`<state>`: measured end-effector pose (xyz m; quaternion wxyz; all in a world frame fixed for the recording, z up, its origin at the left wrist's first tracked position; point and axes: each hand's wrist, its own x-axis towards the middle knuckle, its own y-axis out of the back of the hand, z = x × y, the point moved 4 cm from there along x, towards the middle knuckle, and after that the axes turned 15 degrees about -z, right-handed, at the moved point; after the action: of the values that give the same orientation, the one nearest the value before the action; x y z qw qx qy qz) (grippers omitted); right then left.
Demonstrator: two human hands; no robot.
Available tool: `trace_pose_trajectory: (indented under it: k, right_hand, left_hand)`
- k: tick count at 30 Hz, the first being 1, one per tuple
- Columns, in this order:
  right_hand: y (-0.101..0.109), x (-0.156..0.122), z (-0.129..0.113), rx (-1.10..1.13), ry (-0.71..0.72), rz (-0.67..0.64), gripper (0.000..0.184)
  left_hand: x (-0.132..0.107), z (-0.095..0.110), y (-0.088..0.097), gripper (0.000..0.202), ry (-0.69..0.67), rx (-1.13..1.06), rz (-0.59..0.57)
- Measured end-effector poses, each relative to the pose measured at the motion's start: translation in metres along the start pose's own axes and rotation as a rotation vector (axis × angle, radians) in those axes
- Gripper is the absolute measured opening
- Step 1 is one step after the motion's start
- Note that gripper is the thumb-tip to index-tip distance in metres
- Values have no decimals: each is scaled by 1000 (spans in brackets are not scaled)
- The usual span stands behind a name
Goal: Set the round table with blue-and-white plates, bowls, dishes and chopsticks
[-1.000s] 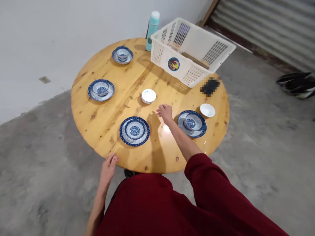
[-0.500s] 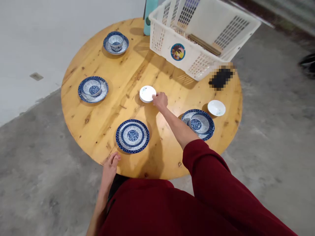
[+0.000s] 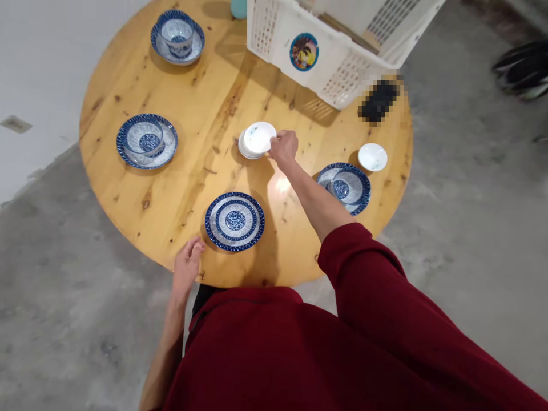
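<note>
My right hand (image 3: 283, 147) pinches the rim of a small white saucer (image 3: 260, 137), raised and slightly offset above a short stack of matching saucers (image 3: 247, 149) near the table's middle. At the near left table edge, my left hand (image 3: 188, 260) is loosely closed, fingers curled, with nothing seen in it. Just right of it lies a blue-and-white patterned plate (image 3: 235, 221), with a smaller patterned plate or ring design at its centre; I cannot tell which. Right of my forearm, a patterned bowl (image 3: 347, 187) rests on another blue-rimmed plate (image 3: 363, 200), partly hidden by my arm.
A small white bowl (image 3: 372, 157) sits at the right. At the left are a plate with a bowl (image 3: 145, 140) and, farther back, stacked bowls (image 3: 177, 43). A white plastic basket (image 3: 274, 43) stands at the back, beside a pixelated dark object (image 3: 379, 101). The wooden table (image 3: 188, 171) is round.
The right hand has lifted the top saucer off the stack, shifting it slightly up and right. My left hand stays by the table edge. The view has tilted downward.
</note>
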<state>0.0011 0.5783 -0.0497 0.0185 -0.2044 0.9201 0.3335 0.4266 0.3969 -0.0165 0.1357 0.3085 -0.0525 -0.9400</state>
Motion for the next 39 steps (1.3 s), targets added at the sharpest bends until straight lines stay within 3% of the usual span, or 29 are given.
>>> trace_pose_trajectory:
  k: [4,8,10,13,16,18,21,24,39]
  right_hand:
    - [28,-27,9,194,-36,99,31]
    - [58,-93,20,266,-85,158,22]
    - [65,-133,28,280,-134,170,19]
    - [62,-188,43,305,-220,174,14]
    - [49,-227,57,338,-310,161,16]
    - [41,-243,62,346,-331,149,18]
    - [33,-256,63,340,-307,134,21]
    - [28,-259,62,327,-299,118,22]
    - [17,-261,70,362,-334,103,22]
  left_hand:
    - [5,14,14,56,-34,66,12]
    - [6,43,5,52,-134,115,-31]
    - [6,59,-14,50,-187,119,-124]
    - [8,74,-58,47,-242,145,-354]
    - [14,74,-108,47,-246,202,-609]
    - [19,70,-137,50,-232,242,-718]
    - [24,67,-166,58,-206,306,-811]
    - [22,68,-177,63,-190,328,-863]
    - [22,53,-168,53,-179,356,-788]
